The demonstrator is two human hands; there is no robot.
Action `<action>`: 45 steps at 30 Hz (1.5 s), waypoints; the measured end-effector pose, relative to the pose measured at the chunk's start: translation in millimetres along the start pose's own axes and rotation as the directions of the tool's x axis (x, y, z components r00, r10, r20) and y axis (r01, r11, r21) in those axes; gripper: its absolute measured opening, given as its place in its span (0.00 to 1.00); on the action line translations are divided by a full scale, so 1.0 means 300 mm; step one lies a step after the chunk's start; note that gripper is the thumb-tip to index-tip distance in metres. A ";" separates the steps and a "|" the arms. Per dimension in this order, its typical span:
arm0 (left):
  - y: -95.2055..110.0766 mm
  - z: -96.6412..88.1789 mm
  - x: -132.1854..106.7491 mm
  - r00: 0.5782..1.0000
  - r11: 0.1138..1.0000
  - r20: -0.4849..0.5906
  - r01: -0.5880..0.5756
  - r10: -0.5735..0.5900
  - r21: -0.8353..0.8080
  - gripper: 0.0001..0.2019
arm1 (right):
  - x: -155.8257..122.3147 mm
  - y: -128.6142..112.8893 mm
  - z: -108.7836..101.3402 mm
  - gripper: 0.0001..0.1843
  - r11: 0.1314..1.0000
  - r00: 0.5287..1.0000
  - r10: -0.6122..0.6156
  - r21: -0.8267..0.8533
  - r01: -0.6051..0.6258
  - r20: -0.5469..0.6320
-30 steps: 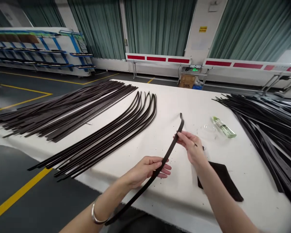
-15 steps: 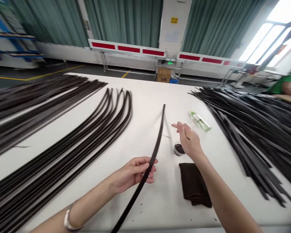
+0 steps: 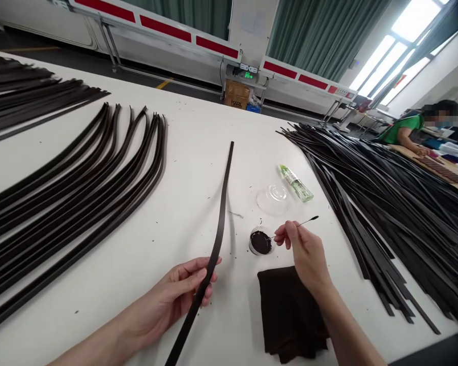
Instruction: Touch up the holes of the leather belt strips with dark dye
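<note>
My left hand is closed on a long dark leather strip that curves away across the white table. My right hand pinches a thin swab stick, whose tip dips into a small round jar of dark paste. A dark folded cloth lies just under my right wrist. Beyond the jar lie a clear lid and a small green bottle.
Rows of dark strips lie spread on the left. A big pile of black strips covers the right side. A person in green works at another table, far right. A cardboard box stands on the floor beyond.
My view has dropped and swung right. My right hand has left the strip and come down to the jar with the swab. The left hand still holds the strip.
</note>
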State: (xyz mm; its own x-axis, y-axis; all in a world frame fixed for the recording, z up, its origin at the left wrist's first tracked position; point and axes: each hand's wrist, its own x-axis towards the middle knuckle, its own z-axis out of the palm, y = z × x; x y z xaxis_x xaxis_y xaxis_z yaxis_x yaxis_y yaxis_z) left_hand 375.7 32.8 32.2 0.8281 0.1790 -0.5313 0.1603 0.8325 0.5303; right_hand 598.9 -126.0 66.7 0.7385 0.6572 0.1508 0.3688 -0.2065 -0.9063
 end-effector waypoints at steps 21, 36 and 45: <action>0.002 -0.006 -0.005 0.999 0.997 -0.005 0.046 -0.045 0.056 0.11 | -0.008 0.077 0.080 0.15 0.786 0.884 -0.458 -0.421 0.452 0.094; 0.014 -0.001 -0.004 0.999 0.995 0.014 0.038 -0.039 0.090 0.09 | -0.016 0.078 0.072 0.15 0.843 0.912 -0.408 -0.362 0.397 0.049; 0.012 -0.021 -0.003 1.000 0.994 0.017 0.021 -0.023 0.109 0.12 | -0.021 0.000 0.050 0.22 0.925 0.953 0.257 0.327 -0.194 -0.161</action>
State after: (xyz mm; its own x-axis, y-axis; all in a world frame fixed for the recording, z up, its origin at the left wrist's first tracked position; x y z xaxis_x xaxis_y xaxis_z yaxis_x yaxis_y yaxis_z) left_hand 372.1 38.9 30.6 0.8330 0.1507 -0.5323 0.2357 0.7738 0.5880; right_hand 585.9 -119.4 59.8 0.8892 0.4567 -0.0254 0.0132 -0.0812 -0.9966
